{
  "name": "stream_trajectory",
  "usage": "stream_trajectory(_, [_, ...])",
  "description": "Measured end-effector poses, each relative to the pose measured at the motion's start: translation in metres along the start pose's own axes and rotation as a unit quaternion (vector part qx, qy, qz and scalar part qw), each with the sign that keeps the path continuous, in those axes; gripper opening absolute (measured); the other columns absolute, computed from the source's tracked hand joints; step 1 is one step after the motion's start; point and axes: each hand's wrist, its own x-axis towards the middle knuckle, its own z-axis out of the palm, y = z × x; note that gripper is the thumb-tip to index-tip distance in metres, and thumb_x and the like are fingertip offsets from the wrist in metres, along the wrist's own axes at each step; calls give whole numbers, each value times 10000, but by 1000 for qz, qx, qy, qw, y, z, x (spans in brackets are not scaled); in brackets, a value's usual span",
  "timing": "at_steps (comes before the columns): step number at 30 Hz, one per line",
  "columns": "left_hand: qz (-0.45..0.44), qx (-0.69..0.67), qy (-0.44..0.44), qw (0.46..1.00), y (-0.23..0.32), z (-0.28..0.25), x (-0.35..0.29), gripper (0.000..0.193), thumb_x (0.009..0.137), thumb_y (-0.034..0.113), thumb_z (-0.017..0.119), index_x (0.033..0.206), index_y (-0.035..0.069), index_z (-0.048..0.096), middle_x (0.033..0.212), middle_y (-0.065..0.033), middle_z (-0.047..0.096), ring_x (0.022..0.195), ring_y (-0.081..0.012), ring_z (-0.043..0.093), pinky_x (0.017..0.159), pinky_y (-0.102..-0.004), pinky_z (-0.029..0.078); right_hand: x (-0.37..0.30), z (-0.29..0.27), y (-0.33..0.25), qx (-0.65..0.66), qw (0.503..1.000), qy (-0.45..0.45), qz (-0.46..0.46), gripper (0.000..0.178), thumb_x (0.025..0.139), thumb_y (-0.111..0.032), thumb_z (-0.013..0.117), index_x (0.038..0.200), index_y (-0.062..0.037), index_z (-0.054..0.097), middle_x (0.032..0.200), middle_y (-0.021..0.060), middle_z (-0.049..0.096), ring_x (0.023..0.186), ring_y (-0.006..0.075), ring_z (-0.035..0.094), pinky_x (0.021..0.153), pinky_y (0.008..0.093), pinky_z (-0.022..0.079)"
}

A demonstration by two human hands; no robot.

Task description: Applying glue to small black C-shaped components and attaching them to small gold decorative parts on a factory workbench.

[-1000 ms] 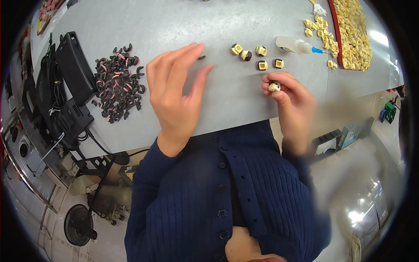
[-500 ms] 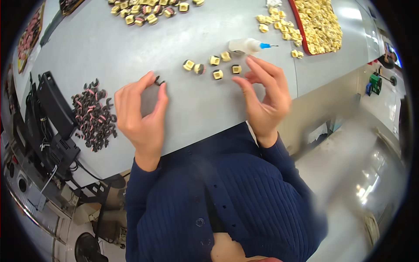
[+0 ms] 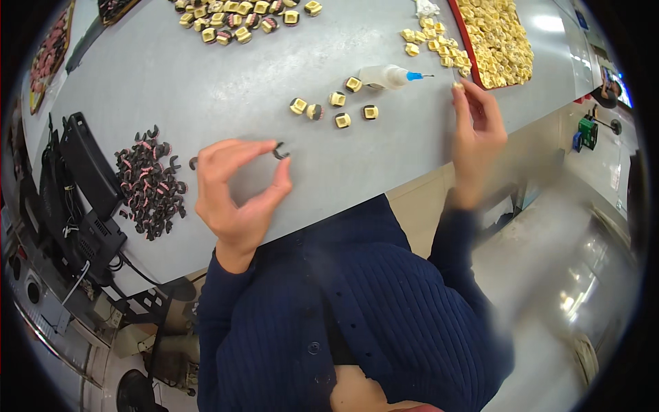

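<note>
Between the thumb and fingers of my left hand point(image 3: 237, 192) is a small black curved piece point(image 3: 281, 150), held above the table. My right hand point(image 3: 479, 130) reaches out to the right, its fingertips pinching a small cream block point(image 3: 458, 86). Between the hands lie several cream blocks with dark curved pieces around them point(image 3: 337, 99). Just beyond these, a clear squeeze bottle point(image 3: 384, 76) with a blue needle tip lies on its side. A heap of loose black and pink curved pieces point(image 3: 149, 182) is left of my left hand.
A red-rimmed tray point(image 3: 469, 42) full of cream blocks stands at the far right, with loose cream blocks point(image 3: 446, 49) beside it. More joined pieces point(image 3: 240, 19) are piled at the far side. A black electronic device point(image 3: 89, 165) with cables stands along the left table edge.
My right hand has moved right and away from me, from beside the joined blocks to the loose cream ones, and now pinches one. My left hand has shifted slightly right with its curved piece.
</note>
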Motion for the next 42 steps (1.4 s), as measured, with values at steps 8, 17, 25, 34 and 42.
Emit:
stream_trajectory(8, [58,-101,-107,987,6,0,2,505,609,-25,830,971,83,495,884,-79,706,807,-242,599,677,-306,499,-56,4,-46,357,868,-302,167,204,870,-28,611,1065,21,574,1032,155,619,820,143,589,712,252,485])
stream_trajectory(17, [64,-136,-79,985,4,2,-2,453,601,5,841,908,89,518,884,-64,706,785,-243,606,631,-296,504,-73,24,-74,454,762,-356,293,253,828,79,650,1071,80,579,1010,157,660,932,184,651,802,281,529])
stream_trajectory(25, [75,-119,-117,983,3,-4,-1,554,616,32,870,967,104,448,914,-87,710,836,-242,605,669,-294,510,-74,27,-71,446,746,-399,292,230,864,39,626,1087,69,580,1037,157,665,981,199,647,853,313,526])
stream_trajectory(34, [59,-189,-70,978,4,4,-3,393,640,-20,822,903,63,543,932,-89,708,833,-233,635,621,-292,551,-72,31,-68,512,666,-423,341,342,885,-13,610,1208,86,557,1100,180,642,1022,222,629,906,345,505])
stream_trajectory(42, [38,-167,-86,981,-1,-7,5,279,825,-57,638,1056,25,507,981,-193,682,921,-263,611,832,-369,485,-64,28,-60,514,697,-386,319,418,901,-129,625,1232,103,522,1111,182,613,972,207,604,882,314,478])
